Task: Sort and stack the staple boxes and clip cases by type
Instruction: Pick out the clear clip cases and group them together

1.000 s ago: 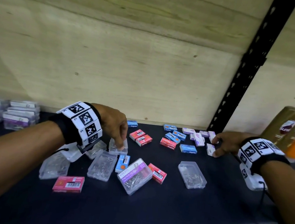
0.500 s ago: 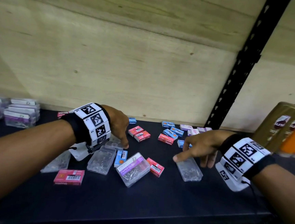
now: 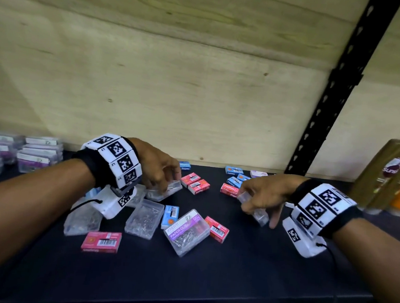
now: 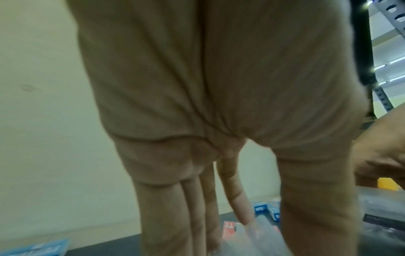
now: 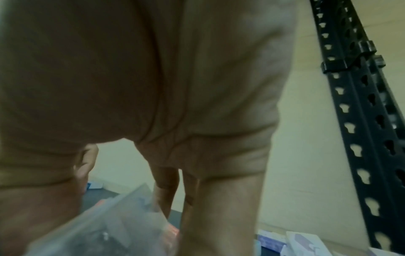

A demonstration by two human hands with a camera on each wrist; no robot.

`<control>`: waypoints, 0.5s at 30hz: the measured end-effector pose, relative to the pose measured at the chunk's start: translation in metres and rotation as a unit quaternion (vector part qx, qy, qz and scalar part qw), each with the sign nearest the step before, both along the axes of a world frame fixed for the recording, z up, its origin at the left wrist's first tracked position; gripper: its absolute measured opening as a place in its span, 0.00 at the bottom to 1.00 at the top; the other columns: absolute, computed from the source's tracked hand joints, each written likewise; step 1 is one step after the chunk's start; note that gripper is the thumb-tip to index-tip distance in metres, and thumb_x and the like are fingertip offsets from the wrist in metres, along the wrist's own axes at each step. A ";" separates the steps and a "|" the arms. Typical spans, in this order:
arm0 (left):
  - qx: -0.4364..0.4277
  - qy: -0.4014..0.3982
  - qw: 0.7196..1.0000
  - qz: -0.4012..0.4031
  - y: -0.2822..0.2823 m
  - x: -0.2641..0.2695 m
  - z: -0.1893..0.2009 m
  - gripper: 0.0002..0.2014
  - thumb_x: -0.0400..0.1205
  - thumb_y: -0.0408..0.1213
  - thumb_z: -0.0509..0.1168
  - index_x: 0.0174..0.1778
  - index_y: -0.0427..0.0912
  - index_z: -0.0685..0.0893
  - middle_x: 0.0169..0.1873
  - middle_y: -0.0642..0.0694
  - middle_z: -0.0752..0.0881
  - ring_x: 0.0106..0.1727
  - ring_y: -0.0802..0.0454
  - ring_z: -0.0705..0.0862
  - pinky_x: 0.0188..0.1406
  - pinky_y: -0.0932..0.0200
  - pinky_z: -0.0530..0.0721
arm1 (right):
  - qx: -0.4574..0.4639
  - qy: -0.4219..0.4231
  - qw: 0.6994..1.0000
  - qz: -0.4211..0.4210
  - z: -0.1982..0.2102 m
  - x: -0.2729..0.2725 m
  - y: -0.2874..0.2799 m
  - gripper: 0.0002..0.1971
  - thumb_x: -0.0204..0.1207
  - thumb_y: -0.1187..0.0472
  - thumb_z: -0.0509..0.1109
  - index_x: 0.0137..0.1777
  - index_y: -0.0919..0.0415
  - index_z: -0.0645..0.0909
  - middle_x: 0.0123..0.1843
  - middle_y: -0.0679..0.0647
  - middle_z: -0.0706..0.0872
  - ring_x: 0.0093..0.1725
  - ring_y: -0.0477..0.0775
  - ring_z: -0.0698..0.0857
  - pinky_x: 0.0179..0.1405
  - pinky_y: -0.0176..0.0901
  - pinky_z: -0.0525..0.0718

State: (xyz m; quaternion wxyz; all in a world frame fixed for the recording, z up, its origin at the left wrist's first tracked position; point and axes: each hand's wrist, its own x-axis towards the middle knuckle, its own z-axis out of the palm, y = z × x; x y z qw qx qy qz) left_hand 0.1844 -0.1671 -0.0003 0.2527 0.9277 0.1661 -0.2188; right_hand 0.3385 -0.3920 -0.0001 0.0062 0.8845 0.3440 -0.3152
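Note:
Clear plastic clip cases and small red, blue and white staple boxes lie scattered on a dark shelf (image 3: 230,287). My left hand (image 3: 164,184) reaches down over one clear clip case (image 3: 166,193) behind the centre; the left wrist view shows that case (image 4: 252,242) between the fingers (image 4: 192,225) and the thumb. My right hand (image 3: 252,204) grips another clear clip case (image 3: 260,215) by its sides. That case (image 5: 105,225) is tilted, one end raised off the shelf. A purple-labelled paper clip case (image 3: 187,231) lies in front.
Sorted clip cases (image 3: 39,154) are stacked at the far left. Loose clear cases (image 3: 144,217), red boxes (image 3: 101,240) and blue boxes (image 3: 234,171) lie around the hands. A black rack upright (image 3: 339,91) and brown packs (image 3: 390,177) stand to the right.
My right hand came away from the white boxes at the back right, reached the clear case in front of them, closed round it and tipped it up. My left hand stayed on its clear case.

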 end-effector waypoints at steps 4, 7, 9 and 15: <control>-0.051 0.008 0.999 -0.011 0.010 -0.005 0.001 0.25 0.81 0.27 0.68 0.67 0.61 0.80 0.63 0.44 0.81 0.51 0.49 0.84 0.54 0.49 0.86 | 0.033 0.013 0.999 0.012 -0.001 0.004 0.010 0.13 0.81 0.59 0.68 0.64 0.53 0.76 0.58 0.63 0.85 0.34 0.59 0.92 0.42 0.49 0.92; -0.041 0.006 0.999 -0.001 0.012 -0.004 -0.002 0.25 0.82 0.24 0.62 0.68 0.58 0.81 0.61 0.45 0.81 0.49 0.49 0.84 0.55 0.50 0.87 | 0.053 0.023 0.998 0.025 -0.005 0.006 0.018 0.09 0.82 0.61 0.67 0.60 0.53 0.77 0.55 0.61 0.85 0.43 0.65 0.93 0.42 0.52 0.93; -0.030 0.007 1.000 0.002 0.012 -0.002 -0.004 0.25 0.82 0.22 0.59 0.69 0.54 0.80 0.57 0.48 0.81 0.44 0.52 0.85 0.50 0.51 0.88 | 0.064 0.028 0.997 0.036 -0.007 0.006 0.024 0.11 0.82 0.61 0.67 0.63 0.52 0.76 0.54 0.59 0.85 0.48 0.68 0.92 0.48 0.57 0.92; -0.058 0.008 0.998 0.021 0.016 -0.003 -0.008 0.24 0.79 0.29 0.72 0.65 0.54 0.73 0.61 0.36 0.85 0.50 0.43 0.87 0.57 0.42 0.86 | 0.080 0.046 0.993 0.068 -0.012 0.011 0.035 0.21 0.82 0.67 0.67 0.71 0.49 0.74 0.63 0.62 0.84 0.51 0.65 0.90 0.50 0.57 0.92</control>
